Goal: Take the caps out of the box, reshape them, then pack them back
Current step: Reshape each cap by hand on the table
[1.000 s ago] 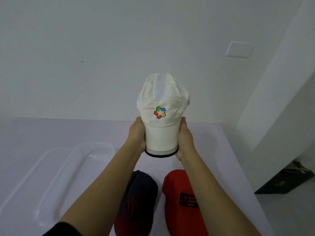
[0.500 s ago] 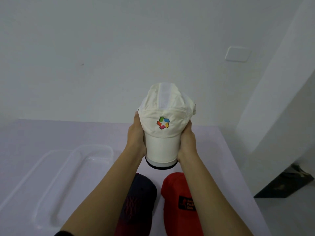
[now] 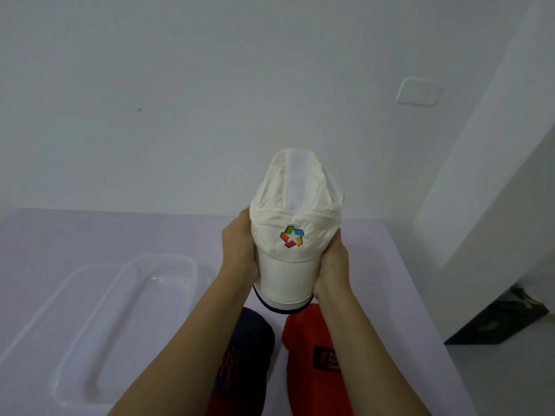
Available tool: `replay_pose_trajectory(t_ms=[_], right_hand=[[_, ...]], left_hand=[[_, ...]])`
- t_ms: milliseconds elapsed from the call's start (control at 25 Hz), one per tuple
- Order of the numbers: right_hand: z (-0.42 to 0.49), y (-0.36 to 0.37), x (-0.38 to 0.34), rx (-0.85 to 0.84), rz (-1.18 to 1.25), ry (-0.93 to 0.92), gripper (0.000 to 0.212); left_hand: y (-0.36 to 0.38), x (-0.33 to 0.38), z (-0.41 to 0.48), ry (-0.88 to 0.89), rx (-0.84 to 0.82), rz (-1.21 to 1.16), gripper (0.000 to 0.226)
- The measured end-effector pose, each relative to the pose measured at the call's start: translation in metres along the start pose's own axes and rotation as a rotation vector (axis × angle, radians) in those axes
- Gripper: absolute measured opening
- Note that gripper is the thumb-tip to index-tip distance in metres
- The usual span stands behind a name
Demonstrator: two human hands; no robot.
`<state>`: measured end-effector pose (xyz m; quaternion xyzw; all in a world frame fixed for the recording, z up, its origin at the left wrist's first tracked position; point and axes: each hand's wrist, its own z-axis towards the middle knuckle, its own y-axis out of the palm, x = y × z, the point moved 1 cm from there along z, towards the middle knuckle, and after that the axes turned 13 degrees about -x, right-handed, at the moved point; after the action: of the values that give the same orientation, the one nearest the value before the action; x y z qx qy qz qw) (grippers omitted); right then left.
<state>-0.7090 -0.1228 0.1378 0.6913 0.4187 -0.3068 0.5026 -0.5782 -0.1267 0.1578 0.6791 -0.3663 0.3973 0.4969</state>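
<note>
I hold a white cap [image 3: 295,211] with a multicoloured logo up in the air, its brim pointing down towards me. My left hand [image 3: 240,250] grips its left side and my right hand [image 3: 332,265] grips its right side, both at the base of the crown. Below them on the table lie a dark navy cap [image 3: 244,361] and, to its right, a red cap [image 3: 312,364] with a black patch. A clear plastic box [image 3: 126,325] stands on the table at the left with nothing in it.
The pale table [image 3: 75,235] ends at a white wall behind. Its right edge drops to the floor, where a dark object [image 3: 495,322] lies. A white corner wall rises at the right.
Both hands have brought the white cap downwards, closer to the table, and have slid up from the brim's sides to the base of the crown.
</note>
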Motion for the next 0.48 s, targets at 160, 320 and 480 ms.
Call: replay_pose_trajectory(t_ms=[160,320,480], right_hand=[[0.008,-0.007,-0.003,-0.001,-0.063,-0.031,0.053],[0.006,-0.026,-0.001,-0.348,-0.012,0.013,0.061],[-0.017,-0.034,-0.001,-0.726,0.276,-0.01,0.062]], left_hand=[[-0.003,0.001,0.004,-0.007,-0.072,0.073,0.044],[-0.021,0.011,0.012,-0.123,-0.376,-0.048,0.07],[-0.018,0.007,-0.003,-0.203,-0.626,-0.316,0.038]])
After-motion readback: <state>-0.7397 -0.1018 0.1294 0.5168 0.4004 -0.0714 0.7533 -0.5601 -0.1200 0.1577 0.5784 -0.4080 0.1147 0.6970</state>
